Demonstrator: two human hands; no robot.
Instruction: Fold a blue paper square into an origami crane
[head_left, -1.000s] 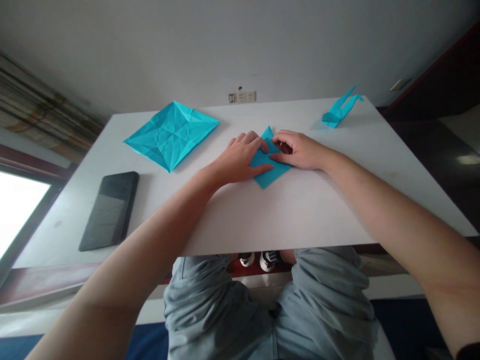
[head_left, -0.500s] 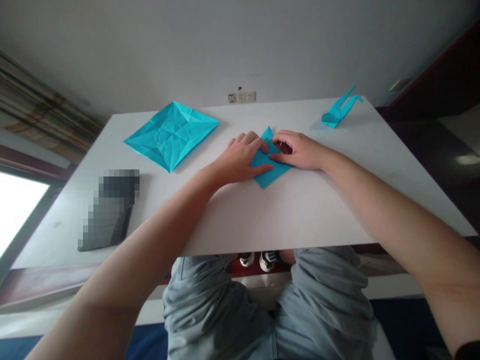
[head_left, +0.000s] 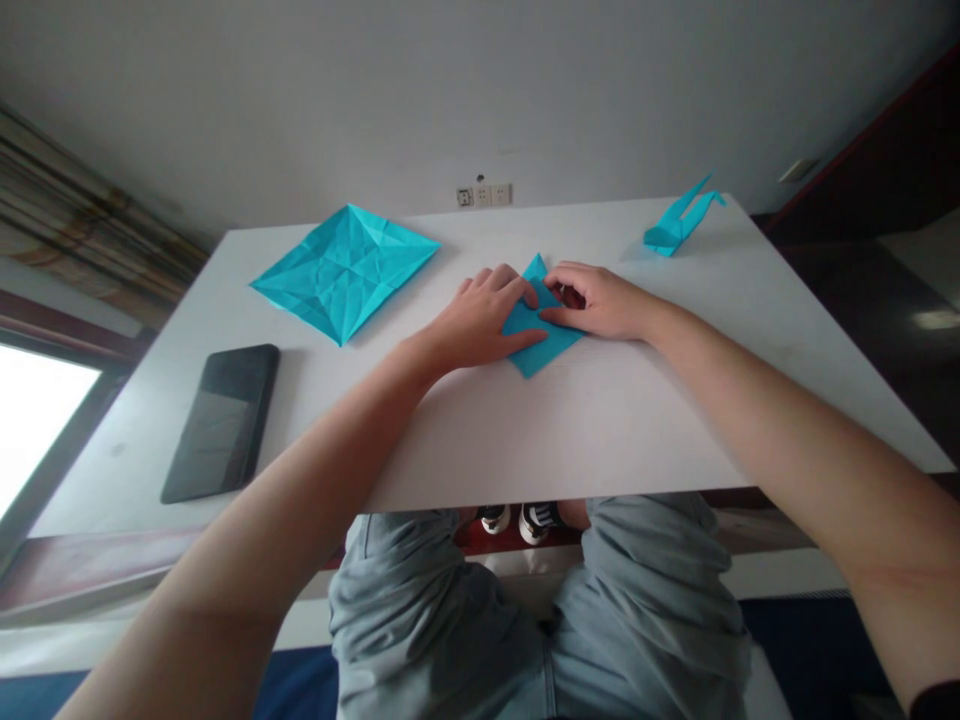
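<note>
A small diamond of folded blue origami paper [head_left: 529, 359] lies on the white table in front of me. From its left side my left hand [head_left: 484, 318] rests on it, thumb stretched across the lower half and fingers spread apart from the thumb, pressing it down. At the right side, my right hand [head_left: 600, 300] has curled fingers and a thumb gathered at the paper's right edge and middle. Part of the paper is hidden under both hands. Its top tip points toward the wall.
A larger creased sheet of blue paper [head_left: 345, 270] lies open at the back left. A blue origami crane [head_left: 679, 222] stands at the back right. A dark phone [head_left: 221, 420] lies on the left of the white table [head_left: 570, 430]. Wall sockets [head_left: 484, 195] sit behind.
Both hands keep the same pose on the folded paper. The view has shifted very slightly. The phone, pixelated before, now shows clearly.
</note>
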